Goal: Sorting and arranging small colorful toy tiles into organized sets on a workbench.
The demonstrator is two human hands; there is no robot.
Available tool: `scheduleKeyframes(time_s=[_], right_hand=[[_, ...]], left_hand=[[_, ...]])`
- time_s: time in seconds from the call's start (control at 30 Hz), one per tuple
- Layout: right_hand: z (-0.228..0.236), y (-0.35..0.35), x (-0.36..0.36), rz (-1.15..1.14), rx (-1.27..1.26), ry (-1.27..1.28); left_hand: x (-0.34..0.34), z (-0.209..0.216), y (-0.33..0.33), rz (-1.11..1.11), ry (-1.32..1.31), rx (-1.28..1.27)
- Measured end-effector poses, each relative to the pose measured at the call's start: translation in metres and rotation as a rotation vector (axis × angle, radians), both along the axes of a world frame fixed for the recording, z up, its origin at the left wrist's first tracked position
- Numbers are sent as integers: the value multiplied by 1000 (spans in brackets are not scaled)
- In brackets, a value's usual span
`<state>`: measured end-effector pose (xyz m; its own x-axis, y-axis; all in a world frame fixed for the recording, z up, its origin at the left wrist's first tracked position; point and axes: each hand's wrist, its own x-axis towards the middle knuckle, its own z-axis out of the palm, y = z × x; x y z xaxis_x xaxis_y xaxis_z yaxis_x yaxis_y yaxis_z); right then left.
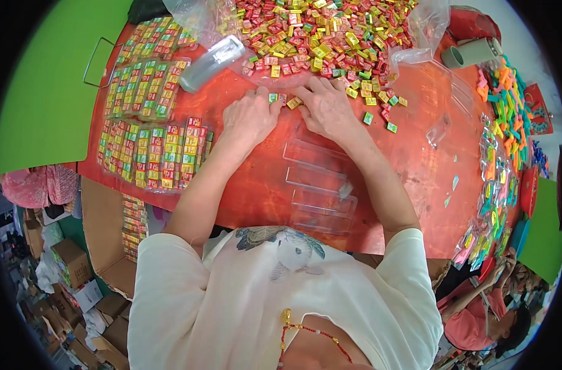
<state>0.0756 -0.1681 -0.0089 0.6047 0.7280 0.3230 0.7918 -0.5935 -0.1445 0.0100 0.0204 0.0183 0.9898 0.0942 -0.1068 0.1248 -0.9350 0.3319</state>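
My left hand (251, 116) is curled at the middle of the red table, its thumb and fingertips closed at the end of a short row of small coloured boxes (273, 97). Facing it, my right hand (323, 111) has its thumb and fingers bent around a small yellow box (294, 103). The boxes lie between my two hands, and the fingertips partly hide them. Just beyond is a large heap of similar red, yellow and green boxes (318, 37), spread on clear plastic sheeting. Clear shallow plastic trays (315, 179) lie in a line below my right hand.
Filled trays of boxes (151, 154) are stacked at the left, beside a clear rounded plastic piece (212, 63). Bagged colourful items (490, 185) line the right edge, with a grey-green cup (453, 57) farther back. A cardboard box (105, 228) stands below left; another person (484, 320) sits at lower right.
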Motion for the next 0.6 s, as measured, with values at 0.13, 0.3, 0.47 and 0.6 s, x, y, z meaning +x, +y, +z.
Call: scheduleKeyframes(time_s=[0.13,0.3,0.47,0.6], right_hand=[[9,2,-5,-52,31,102],[22,-5,-9,-71,0,62],[11,-20,-5,-58,15,46],[10,-14,-5,-70,11,26]], left_hand=[[-10,8,5,-63,-83,-79],[-3,-6,16,-260,-108,-73],[6,-3,13,-347,-93,-49],[8,-7,7,-317,-97,-36]])
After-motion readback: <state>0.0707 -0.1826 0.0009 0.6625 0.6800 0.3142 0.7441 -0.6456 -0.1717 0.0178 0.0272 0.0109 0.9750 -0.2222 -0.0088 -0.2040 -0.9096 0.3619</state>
